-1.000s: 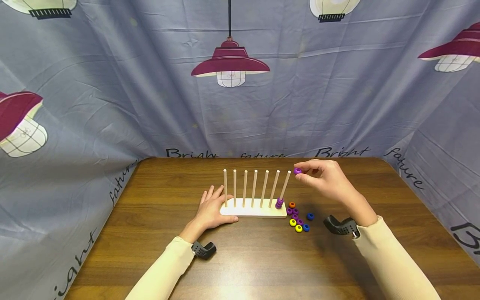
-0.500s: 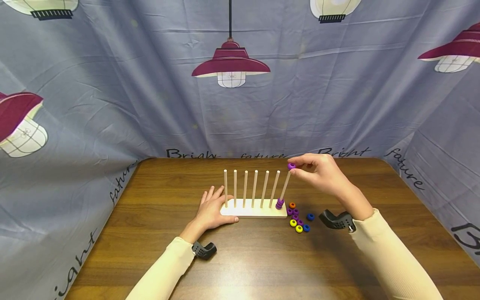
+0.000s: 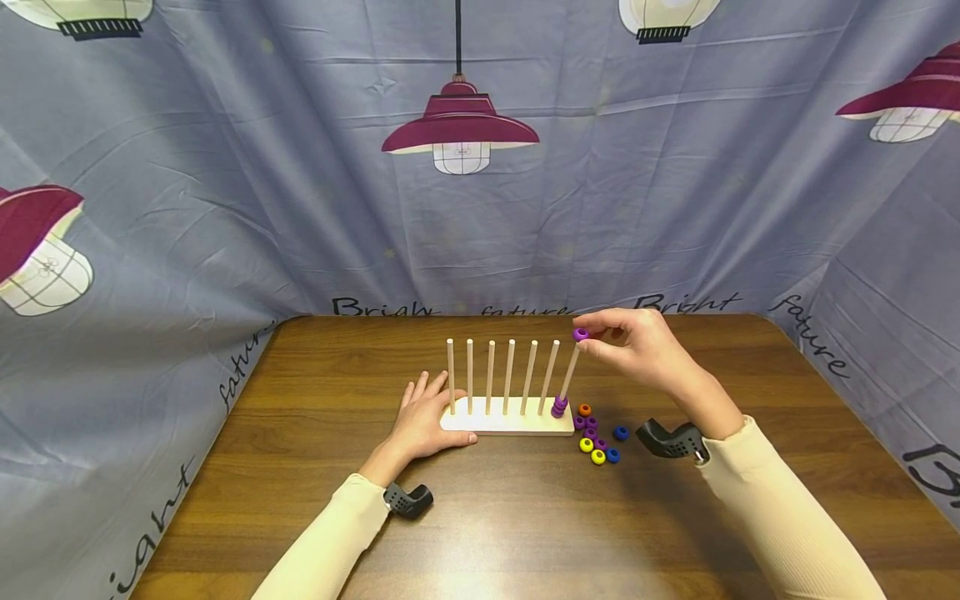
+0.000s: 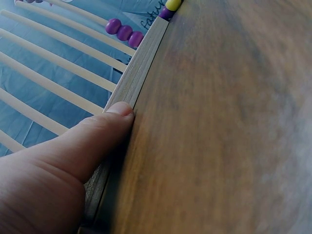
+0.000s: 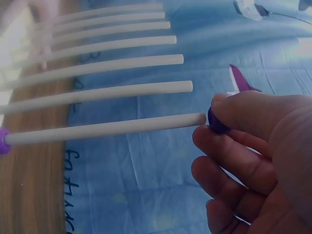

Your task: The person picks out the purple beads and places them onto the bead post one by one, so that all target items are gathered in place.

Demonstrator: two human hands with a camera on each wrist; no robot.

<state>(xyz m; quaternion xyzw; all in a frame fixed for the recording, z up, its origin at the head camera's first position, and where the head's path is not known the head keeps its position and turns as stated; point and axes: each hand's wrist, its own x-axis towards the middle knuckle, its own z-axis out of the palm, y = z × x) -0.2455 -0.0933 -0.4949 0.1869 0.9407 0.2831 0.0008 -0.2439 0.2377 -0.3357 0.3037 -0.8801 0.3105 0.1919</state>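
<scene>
My right hand (image 3: 647,350) pinches a purple bead (image 3: 581,334) between thumb and fingertips. The bead is right at the top of the rightmost rod (image 3: 570,373); in the right wrist view that rod's tip nearly meets the bead (image 5: 217,124). Several purple beads (image 3: 559,407) are stacked low on the same rod. The other upright rods on the pale wooden peg stand (image 3: 506,426) carry no beads. My left hand (image 3: 422,422) holds the stand's left end, its thumb (image 4: 109,124) along the front edge and fingers spread on the far side.
Loose beads lie on the brown table (image 3: 480,517) off the stand's right end: an orange bead (image 3: 584,410), several purple ones, yellow beads (image 3: 597,457) and blue beads (image 3: 621,433). A grey-blue curtain (image 3: 480,242) with printed lamps hangs behind the table.
My right hand has moved left with the purple bead, from beside the rightmost rod to over its tip, and lowered slightly at the end. The left hand stays in place.
</scene>
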